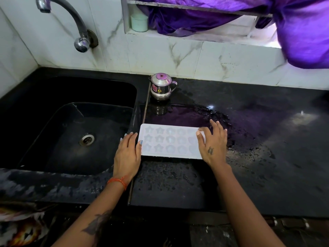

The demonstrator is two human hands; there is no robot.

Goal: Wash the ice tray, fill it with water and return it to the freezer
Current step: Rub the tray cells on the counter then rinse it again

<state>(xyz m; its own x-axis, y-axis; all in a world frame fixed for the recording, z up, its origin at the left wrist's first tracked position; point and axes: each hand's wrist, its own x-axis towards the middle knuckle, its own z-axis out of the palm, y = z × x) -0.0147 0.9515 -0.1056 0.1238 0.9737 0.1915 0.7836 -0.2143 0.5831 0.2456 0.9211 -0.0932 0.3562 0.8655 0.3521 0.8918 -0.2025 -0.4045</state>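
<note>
While the white ice tray [170, 140] lies flat on the wet black tabletop [258, 139] just beside the sink [71, 132], both hands are at its short ends. The left hand [127, 154] touches the left end with fingers nearly straight, and the right hand [212, 144] rests loosely spread on the right end; neither grips it yet. I think the best way is to hold both ends firmly and lift it level, so it does not tip.

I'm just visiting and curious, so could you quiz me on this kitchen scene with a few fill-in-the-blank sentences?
1. The white ice tray lies flat on the black ____.
2. The sink is to the tray's ____.
3. The steel pot stands ____ the tray, near the wall.
4. No water runs from the ____.

Missing words: counter; left; behind; tap
</note>
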